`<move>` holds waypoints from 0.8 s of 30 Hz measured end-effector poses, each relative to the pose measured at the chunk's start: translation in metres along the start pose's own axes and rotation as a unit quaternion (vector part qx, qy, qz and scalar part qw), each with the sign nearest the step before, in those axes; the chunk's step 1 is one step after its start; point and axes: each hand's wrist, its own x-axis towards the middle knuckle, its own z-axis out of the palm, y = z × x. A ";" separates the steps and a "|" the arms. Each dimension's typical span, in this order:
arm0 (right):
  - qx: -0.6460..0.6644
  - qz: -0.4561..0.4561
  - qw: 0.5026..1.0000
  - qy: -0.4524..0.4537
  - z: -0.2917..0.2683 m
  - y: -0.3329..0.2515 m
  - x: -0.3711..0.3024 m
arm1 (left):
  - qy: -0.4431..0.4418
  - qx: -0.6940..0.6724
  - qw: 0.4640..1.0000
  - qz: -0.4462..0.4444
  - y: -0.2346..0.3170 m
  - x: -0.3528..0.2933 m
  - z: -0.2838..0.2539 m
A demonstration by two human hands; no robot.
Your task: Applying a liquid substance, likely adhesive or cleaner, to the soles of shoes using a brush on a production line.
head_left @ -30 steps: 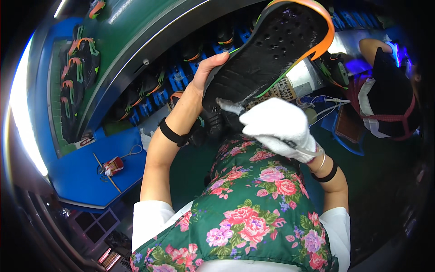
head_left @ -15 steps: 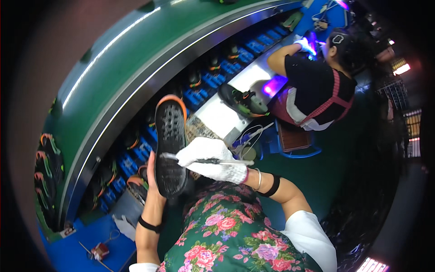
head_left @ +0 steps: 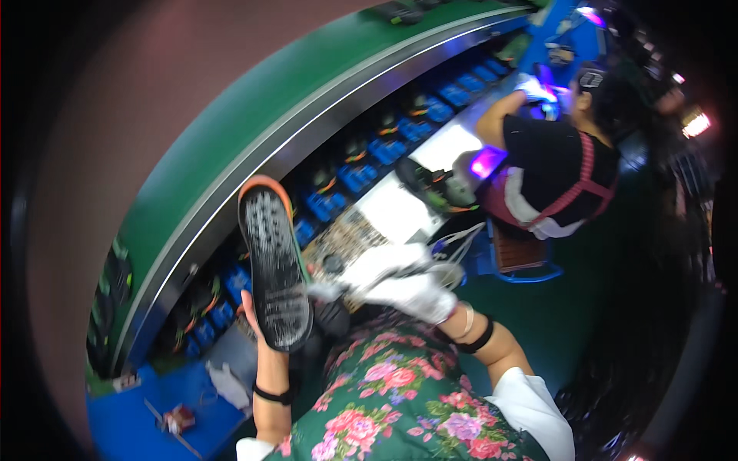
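Observation:
My bare left hand (head_left: pixel 251 313) grips a black shoe sole (head_left: pixel 277 261) by its lower left edge, most of its fingers hidden behind it. The sole stands almost upright, its studded, streaky wet-looking face toward me and an orange rim at its top end. In a white knitted glove, my right hand (head_left: pixel 396 283) is closed around a slim brush (head_left: pixel 327 291), blurred by motion. The pale brush tip lies at the sole's right edge; I cannot tell whether it touches.
A green conveyor (head_left: pixel 181 173) with a metal side curves along the left. Below it, a rack of blue holders (head_left: pixel 359 177) carries several shoes. Another shoe (head_left: pixel 434 188) lies beside a white board. A co-worker (head_left: pixel 550 165) sits at the right under purple light. A blue table (head_left: pixel 131 419) is lower left.
The brush has shifted from the middle of the sole to its right edge as my right hand moved right. The sole sits slightly farther left and tilts more; the whole view has shifted.

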 end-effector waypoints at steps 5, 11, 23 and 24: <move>0.063 -0.021 0.987 0.148 -0.005 0.031 -0.026 | -0.178 0.048 0.982 0.039 0.085 -0.003 0.018; 0.092 0.114 0.975 0.169 0.043 0.080 -0.025 | -0.139 -0.092 0.980 0.107 0.200 0.029 0.008; 0.067 0.129 0.972 0.185 0.042 0.102 -0.023 | -0.054 -0.196 0.935 0.290 0.249 0.091 -0.047; 0.050 0.130 0.972 0.187 0.033 0.101 -0.025 | -0.053 -0.255 0.925 0.277 0.227 0.093 -0.031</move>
